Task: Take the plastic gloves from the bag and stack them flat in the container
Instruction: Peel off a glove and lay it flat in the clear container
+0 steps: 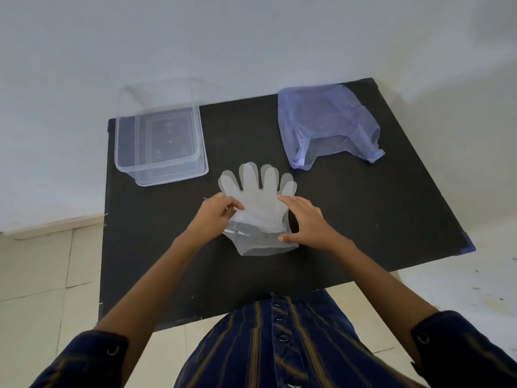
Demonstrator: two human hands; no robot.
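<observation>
White wall behind, pale tiled floor below, and a black table (363,219) fills the middle. Near its centre lies a clear plastic glove (258,197), fingers pointing to the far edge, cuff toward the person. Left hand (215,217) pinches the glove's left side between thumb and fingers; right hand (306,222) grips the right side, thumb on the cuff. At the far left corner sits the clear container (159,130). Over by the far right corner, a bluish bag (327,121) lies crumpled.
</observation>
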